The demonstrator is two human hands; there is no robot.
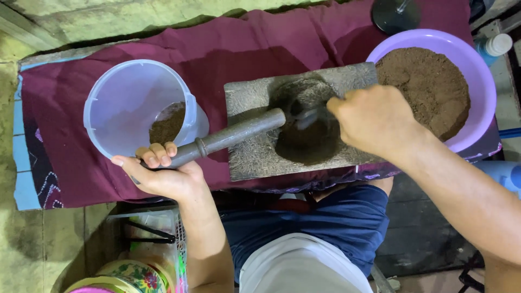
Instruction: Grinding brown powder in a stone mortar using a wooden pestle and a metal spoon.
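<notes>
- The left hand (163, 173) has its grip closed around the end of a grey stone roller (233, 135), which slants up onto the grinding slab (255, 97)
- The right hand (374, 119) is closed on a small tool, blurred, over the dark powder (309, 141) on the slab
- A clear tub (108, 97) sits just left of the slab, a purple bowl (483, 76) of brown powder on its right, all on a maroon cloth (217, 49)

Maroon cloth (228, 49) spread over floor (32, 239), under both my hands. On cloth: grey grinding slab (249, 157) between my left hand (163, 173) and right hand (374, 119); clear plastic tub (130, 103) just beyond left hand; purple bowl (483, 81) beyond right hand.
</notes>
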